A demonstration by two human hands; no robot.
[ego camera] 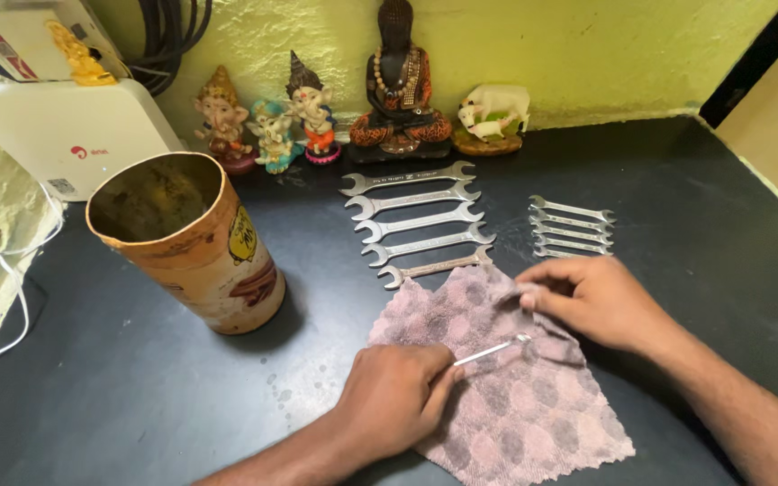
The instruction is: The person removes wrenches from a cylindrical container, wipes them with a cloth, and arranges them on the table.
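My left hand (396, 396) rests on a pinkish patterned cloth (515, 405) and pinches a small thin spanner (495, 349) that points right over the cloth. My right hand (596, 301) grips a bunched fold at the cloth's upper right edge. Beyond the cloth lies a row of several larger open-ended spanners (416, 222), and to their right a row of several smaller spanners (571, 228), all on the black table (137, 396).
An open cylindrical tin (195, 243) stands at the left. Several small figurines (317, 117) line the yellow back wall. A white box (65, 126) with cables sits at the far left corner.
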